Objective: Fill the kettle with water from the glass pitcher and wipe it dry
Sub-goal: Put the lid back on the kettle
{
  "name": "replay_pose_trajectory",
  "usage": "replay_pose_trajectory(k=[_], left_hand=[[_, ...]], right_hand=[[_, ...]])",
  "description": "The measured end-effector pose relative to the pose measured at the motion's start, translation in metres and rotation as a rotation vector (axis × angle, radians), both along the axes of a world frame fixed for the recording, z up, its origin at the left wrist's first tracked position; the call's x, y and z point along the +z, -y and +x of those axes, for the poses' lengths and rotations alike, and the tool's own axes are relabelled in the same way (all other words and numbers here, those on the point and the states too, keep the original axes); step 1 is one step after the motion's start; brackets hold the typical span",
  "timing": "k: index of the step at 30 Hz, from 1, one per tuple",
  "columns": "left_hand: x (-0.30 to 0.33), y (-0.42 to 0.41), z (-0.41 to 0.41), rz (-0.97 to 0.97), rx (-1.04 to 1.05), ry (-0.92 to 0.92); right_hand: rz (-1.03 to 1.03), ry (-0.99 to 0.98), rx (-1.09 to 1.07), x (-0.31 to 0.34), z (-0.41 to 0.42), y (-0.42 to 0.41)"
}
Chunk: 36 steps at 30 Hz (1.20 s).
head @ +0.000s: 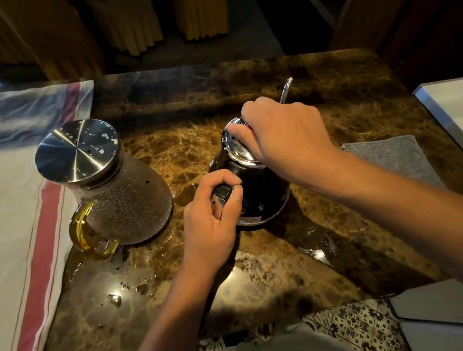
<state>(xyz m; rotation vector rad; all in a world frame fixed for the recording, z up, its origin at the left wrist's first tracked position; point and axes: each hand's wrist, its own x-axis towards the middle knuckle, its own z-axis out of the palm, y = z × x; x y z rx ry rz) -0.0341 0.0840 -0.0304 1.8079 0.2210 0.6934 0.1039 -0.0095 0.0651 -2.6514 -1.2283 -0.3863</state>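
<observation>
Standing upright on the brown marble counter [182, 98], the black kettle [260, 198] points its thin spout away; left hand [213, 223] grips its handle, right hand [283, 131] pinches the shiny lid, beside the dimpled glass pitcher [126, 203].

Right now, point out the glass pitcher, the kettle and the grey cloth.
glass pitcher [130, 208], head view, on its textured glass belly.
kettle [260, 198], head view, on its dark body below the lid.
grey cloth [392, 157], head view, on its flat middle.
</observation>
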Motion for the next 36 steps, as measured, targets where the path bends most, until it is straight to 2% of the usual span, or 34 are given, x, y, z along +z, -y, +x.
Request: replay_pose_trajectory(k=[5, 8, 11, 14, 16, 24, 29, 34, 36], left_hand=[[0.001, 0.003, 0.0, 0.018, 0.038, -0.006], [0.001, 0.008, 0.001, -0.001, 0.071, -0.021], [0.0, 0.019, 0.0, 0.012, 0.134, -0.039], [0.002, 0.038, 0.0, 0.026, 0.205, -0.05], [0.005, 0.052, 0.0, 0.025, 0.245, -0.052], [0.013, 0.099, 0.009, -0.041, 0.371, -0.081], [0.015, 0.121, 0.018, 0.021, 0.447, -0.102], [0.02, 0.137, 0.019, 0.042, 0.422, -0.145], [0.02, 0.137, 0.015, 0.052, 0.411, -0.185]], right_hand=[[0.048, -0.001, 0.026, -0.005, 0.006, 0.001], [0.094, -0.078, 0.048, -0.007, 0.013, 0.003], [0.185, -0.278, 0.117, -0.005, 0.022, 0.012], [0.362, -0.64, 0.196, 0.004, 0.029, 0.029], [0.449, -0.791, 0.236, 0.006, 0.034, 0.045], [0.529, -0.996, 0.257, -0.022, 0.062, 0.123], [0.548, -0.954, 0.129, -0.058, 0.086, 0.174], [0.298, -0.552, -0.1, -0.106, 0.118, 0.222], [0.199, -0.485, -0.157, -0.122, 0.126, 0.235]])
